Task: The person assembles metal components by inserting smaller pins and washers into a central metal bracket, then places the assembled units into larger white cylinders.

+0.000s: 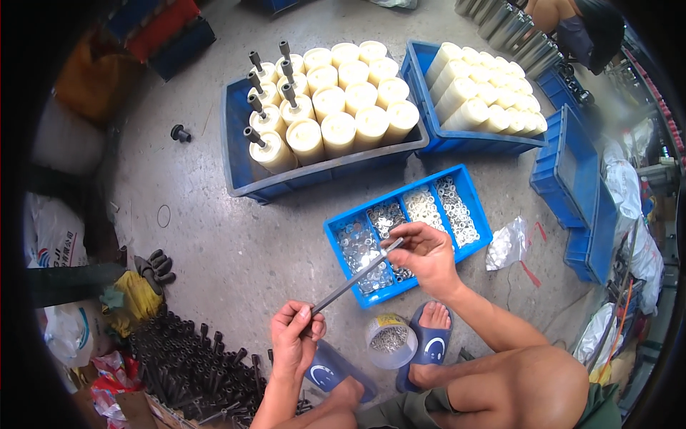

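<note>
Metal rod, straight, slim and dark grey, slants in front of me across the near corner of the blue parts tray. My two hands are apart, both closed on it: the left hand pinches its lower end, while the thumb and fingers of my right hand close about the bright upper tip. A small pale ring shows near that tip; I can't tell whether it encircles the rod.

I count four compartments across the smooth plastic tray, partly covered by my right hand: flat, shiny discs on the left, grey metal pieces, creamy rings, then silvery rings.

Beyond it, one blue bin holds twenty waxy, cream-coloured cylinders in four rows of five, with seven black stems standing on those at the left. A second bin holds more cylinders.

One round tub of small metal bits, with a yellow label too small to read, sits between my two blue sandals, each marked with a white curve. Coloured printing shows on a crinkled white sack at far left, above a heap of black fittings.
</note>
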Demonstrator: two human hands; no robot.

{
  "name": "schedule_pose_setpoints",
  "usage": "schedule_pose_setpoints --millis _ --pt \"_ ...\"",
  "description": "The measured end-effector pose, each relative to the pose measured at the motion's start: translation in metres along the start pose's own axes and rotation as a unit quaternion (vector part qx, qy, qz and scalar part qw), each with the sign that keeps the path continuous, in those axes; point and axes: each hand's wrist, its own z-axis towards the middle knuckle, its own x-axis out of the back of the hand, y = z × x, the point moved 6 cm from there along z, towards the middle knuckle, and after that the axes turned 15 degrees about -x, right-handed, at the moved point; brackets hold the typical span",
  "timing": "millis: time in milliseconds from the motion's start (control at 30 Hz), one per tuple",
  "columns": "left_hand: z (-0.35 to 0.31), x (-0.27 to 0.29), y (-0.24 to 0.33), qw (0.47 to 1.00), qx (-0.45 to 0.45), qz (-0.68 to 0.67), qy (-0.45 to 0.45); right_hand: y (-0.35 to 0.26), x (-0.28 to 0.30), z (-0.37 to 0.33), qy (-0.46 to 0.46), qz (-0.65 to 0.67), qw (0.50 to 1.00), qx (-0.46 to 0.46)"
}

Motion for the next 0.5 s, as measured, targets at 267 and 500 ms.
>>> schedule_pose_setpoints --millis 267,500 --pt "0.014 -0.092 0.039 0.995 -0.047 0.060 -0.071 0.006 -0.080 -0.014 -0.059 -0.131 0.989 -0.032" --pt "0.037 -0.116 0.099 0.927 -0.158 0.312 -0.137 -0.011 -0.085 -0.006 -0.048 -0.150 0.988 -0.001"
